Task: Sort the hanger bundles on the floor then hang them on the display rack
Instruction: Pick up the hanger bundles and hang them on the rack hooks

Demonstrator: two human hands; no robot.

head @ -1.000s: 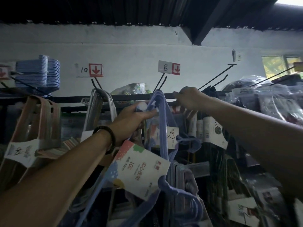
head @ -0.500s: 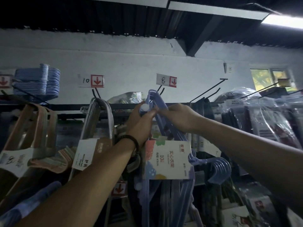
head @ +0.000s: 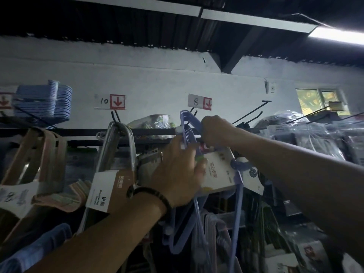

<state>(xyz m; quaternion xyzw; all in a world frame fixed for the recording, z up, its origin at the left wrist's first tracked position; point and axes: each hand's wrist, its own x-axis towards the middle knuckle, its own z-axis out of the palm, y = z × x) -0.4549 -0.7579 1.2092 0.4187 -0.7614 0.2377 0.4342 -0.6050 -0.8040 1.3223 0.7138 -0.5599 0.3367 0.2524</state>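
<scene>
Rack rail [head: 82,132] runs behind both hands. Purple hanger bundle [head: 185,125] is held between them, its hooks raised just below the "8" tag [head: 199,102]. Right hand [head: 214,131] grips the hooks with curled fingers. Left hand [head: 177,174], lower down, clasps the bundle beside its label card [head: 218,174].

display rack [head: 82,132]: i see a dark horizontal bar along the wall, with thin wire pegs [head: 254,110] angling up from it. silver hanger bundle [head: 110,146] hangs on the peg under the "10" tag [head: 109,101]. far left: tan hanger bundle [head: 49,152], with a blue hanger stack [head: 39,103] on a higher peg. purple hanger bundle [head: 186,125] has its hooks at the peg under the "8" tag [head: 200,102]; cannot tell if seated. plastic-wrapped packs [head: 307,133] at right.
</scene>
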